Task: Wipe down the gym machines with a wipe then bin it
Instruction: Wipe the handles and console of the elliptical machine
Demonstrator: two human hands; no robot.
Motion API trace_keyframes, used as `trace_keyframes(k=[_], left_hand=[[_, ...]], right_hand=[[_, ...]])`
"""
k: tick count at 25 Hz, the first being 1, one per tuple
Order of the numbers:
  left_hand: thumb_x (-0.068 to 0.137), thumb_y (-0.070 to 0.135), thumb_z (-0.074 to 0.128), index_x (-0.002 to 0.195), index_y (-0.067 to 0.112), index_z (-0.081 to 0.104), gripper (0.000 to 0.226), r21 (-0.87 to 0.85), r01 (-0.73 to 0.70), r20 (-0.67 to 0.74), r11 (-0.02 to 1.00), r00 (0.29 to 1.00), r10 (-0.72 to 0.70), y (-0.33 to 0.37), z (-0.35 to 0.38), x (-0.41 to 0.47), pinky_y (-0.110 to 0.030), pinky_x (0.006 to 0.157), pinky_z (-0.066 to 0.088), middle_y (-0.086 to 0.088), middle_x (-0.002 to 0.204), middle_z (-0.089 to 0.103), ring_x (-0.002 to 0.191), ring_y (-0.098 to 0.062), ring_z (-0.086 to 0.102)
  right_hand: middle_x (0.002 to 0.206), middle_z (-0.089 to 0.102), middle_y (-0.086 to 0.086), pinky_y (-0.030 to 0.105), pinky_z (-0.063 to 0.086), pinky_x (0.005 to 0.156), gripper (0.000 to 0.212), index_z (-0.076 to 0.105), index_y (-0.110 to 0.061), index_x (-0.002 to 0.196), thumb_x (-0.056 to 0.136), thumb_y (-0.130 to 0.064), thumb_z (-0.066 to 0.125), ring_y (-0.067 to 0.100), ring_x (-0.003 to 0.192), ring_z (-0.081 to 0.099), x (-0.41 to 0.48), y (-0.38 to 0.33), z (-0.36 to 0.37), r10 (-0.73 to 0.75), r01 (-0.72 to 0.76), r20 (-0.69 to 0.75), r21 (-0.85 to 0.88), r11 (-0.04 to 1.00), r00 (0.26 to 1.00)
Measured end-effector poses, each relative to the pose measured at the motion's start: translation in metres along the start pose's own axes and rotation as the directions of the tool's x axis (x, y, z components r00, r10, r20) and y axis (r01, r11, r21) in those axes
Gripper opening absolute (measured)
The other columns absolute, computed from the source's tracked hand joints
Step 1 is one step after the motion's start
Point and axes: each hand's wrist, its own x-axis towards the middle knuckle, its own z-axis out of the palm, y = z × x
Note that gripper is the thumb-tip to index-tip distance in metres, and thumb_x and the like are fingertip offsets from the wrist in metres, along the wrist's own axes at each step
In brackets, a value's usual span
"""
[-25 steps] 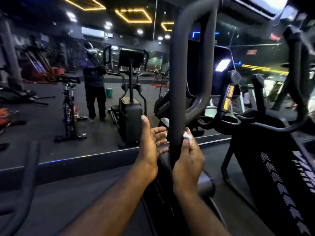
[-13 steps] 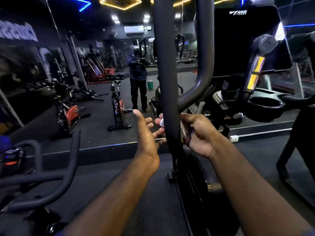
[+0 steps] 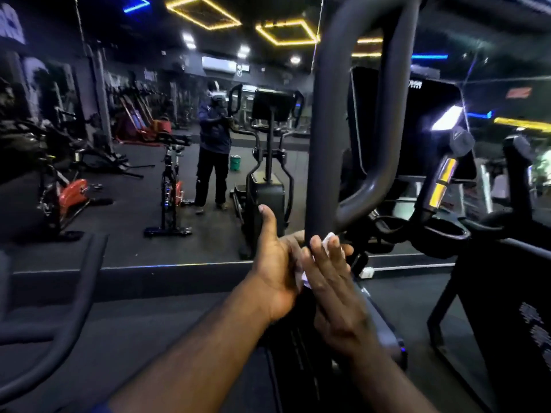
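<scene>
Right grip (image 3: 331,281), fingers flat, presses the wipe (image 3: 328,237) onto the handle upright (image 3: 328,144) for full contact; released left grip (image 3: 275,263) braces it.

No wording in this gym scene can be read in full. Large white letters (image 3: 12,25) on the dark wall (image 3: 18,64) at far left are cut off by the frame edge. A small white logo (image 3: 416,84) atop the black console (image 3: 429,123) is blurred, as are a red sign (image 3: 518,92) beyond it and the white lettering (image 3: 535,323) on the side panel (image 3: 504,287) at right.
</scene>
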Motion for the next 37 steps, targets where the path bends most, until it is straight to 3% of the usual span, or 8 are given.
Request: trace_keyframes(k=[8, 13, 18, 21, 27, 31, 34, 37], left_hand=[[0.080, 0.095, 0.000, 0.113, -0.025, 0.061, 0.138, 0.061, 0.075, 0.368, 0.995, 0.925, -0.092, -0.023, -0.013, 0.020, -0.037, 0.064, 0.055, -0.028, 0.083, 0.067, 0.069, -0.036, 0.067], [0.071, 0.104, 0.018, 0.114, 0.009, 0.071, 0.117, -0.207, 0.232, 0.454, 0.950, 0.883, -0.117, 0.010, -0.032, 0.043, -0.037, 0.086, 0.054, -0.013, 0.109, 0.069, 0.094, -0.025, 0.067], [0.068, 0.104, 0.000, 0.126, 0.006, 0.069, 0.133, 0.049, 0.182, 0.422, 0.982, 0.887, -0.186, 0.031, -0.029, 0.054, -0.048, 0.095, 0.054, -0.021, 0.114, 0.075, 0.105, -0.035, 0.073], [0.068, 0.105, 0.004, 0.130, 0.001, 0.068, 0.136, 0.120, 0.172, 0.455, 0.978, 0.866, -0.208, 0.045, -0.017, 0.054, -0.052, 0.098, 0.057, -0.030, 0.120, 0.071, 0.108, -0.043, 0.072], [0.061, 0.108, 0.019, 0.135, 0.008, 0.067, 0.133, -0.002, 0.113, 0.483, 0.994, 0.870, -0.098, 0.090, 0.013, 0.063, -0.051, 0.118, 0.042, -0.020, 0.126, 0.073, 0.125, -0.036, 0.066], [0.055, 0.112, 0.028, 0.137, 0.000, 0.063, 0.143, -0.148, 0.117, 0.495, 0.982, 0.869, -0.029, 0.111, 0.026, 0.068, -0.038, 0.084, 0.052, -0.013, 0.119, 0.063, 0.102, -0.029, 0.062], [0.055, 0.111, 0.024, 0.129, 0.005, 0.069, 0.136, -0.138, 0.073, 0.481, 0.988, 0.877, 0.002, 0.122, 0.031, 0.072, -0.045, 0.094, 0.052, -0.019, 0.120, 0.070, 0.108, -0.033, 0.066], [0.061, 0.109, 0.014, 0.130, 0.003, 0.066, 0.137, -0.060, 0.033, 0.485, 0.998, 0.875, 0.000, 0.138, 0.035, 0.074, -0.052, 0.097, 0.050, -0.024, 0.114, 0.070, 0.108, -0.041, 0.066]], right_hand=[[0.162, 0.041, 0.009, 0.048, 0.026, 0.126, 0.045, 0.048, -0.004, 0.152, 0.110, -0.014, 0.036, 0.025, 0.156, 0.027, 0.147, -0.001, -0.095, -0.096, 0.337, 0.441, -0.509, 0.792, 0.892], [0.143, 0.062, 0.016, 0.044, 0.018, 0.129, 0.047, 0.062, -0.001, 0.137, 0.105, -0.017, 0.032, 0.032, 0.145, 0.046, 0.117, -0.024, -0.077, -0.100, 0.673, 0.829, -0.369, 0.642, 0.550], [0.138, 0.064, 0.018, 0.043, 0.019, 0.129, 0.040, 0.069, -0.001, 0.120, 0.103, -0.017, 0.038, 0.034, 0.140, 0.052, 0.198, -0.020, -0.088, 0.003, 0.606, 0.767, -0.510, 0.610, 0.642], [0.129, 0.068, 0.018, 0.044, 0.021, 0.128, 0.038, 0.070, 0.000, 0.118, 0.105, -0.016, 0.038, 0.036, 0.131, 0.059, 0.210, -0.013, -0.097, -0.035, 0.729, 0.903, -0.322, 0.603, 0.428], [0.147, 0.060, 0.012, 0.046, 0.023, 0.127, 0.046, 0.062, -0.005, 0.140, 0.102, -0.017, 0.040, 0.026, 0.145, 0.048, 0.267, -0.004, -0.114, 0.030, 0.688, 0.859, -0.429, 0.585, 0.510], [0.146, 0.061, 0.008, 0.048, 0.023, 0.127, 0.044, 0.065, -0.009, 0.137, 0.106, -0.024, 0.037, 0.024, 0.146, 0.046, 0.295, 0.000, -0.120, 0.086, 0.598, 0.763, -0.566, 0.567, 0.641], [0.138, 0.067, 0.002, 0.045, 0.019, 0.128, 0.043, 0.069, -0.011, 0.129, 0.103, -0.024, 0.038, 0.018, 0.144, 0.049, 0.304, 0.005, -0.114, 0.112, 0.626, 0.808, -0.528, 0.574, 0.579], [0.134, 0.069, -0.001, 0.043, 0.018, 0.129, 0.029, 0.071, -0.014, 0.119, 0.102, -0.023, 0.049, 0.016, 0.143, 0.049, 0.328, 0.007, -0.127, 0.124, 0.492, 0.696, -0.612, 0.620, 0.708]])
